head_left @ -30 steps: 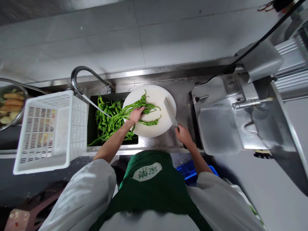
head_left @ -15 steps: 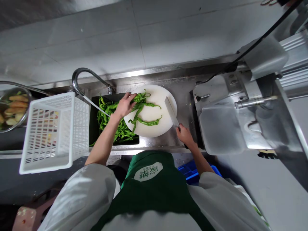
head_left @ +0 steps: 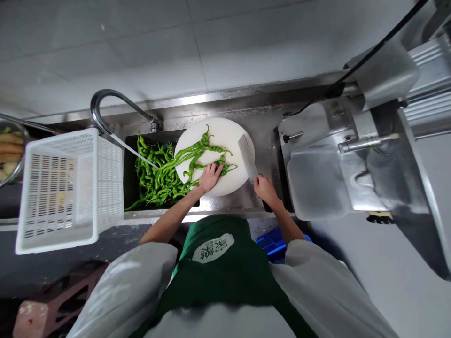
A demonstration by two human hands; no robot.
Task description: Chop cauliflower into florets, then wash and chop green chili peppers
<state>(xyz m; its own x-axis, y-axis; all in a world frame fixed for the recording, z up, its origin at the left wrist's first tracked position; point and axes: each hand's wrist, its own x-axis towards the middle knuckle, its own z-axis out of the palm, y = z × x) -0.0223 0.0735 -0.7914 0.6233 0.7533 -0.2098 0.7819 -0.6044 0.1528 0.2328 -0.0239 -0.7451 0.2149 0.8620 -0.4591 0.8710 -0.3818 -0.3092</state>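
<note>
Steel counter (head_left: 260, 117): one cutting board (head_left: 225, 136), one cleaver (head_left: 247, 157), one basket (head_left: 58, 188).

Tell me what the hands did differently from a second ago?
The left hand went from the peppers on the board, out to the far edge by the sink, then back to the near side, pressing on the green peppers on the round cutting board. The right hand kept holding the cleaver, blade on the board.
</note>
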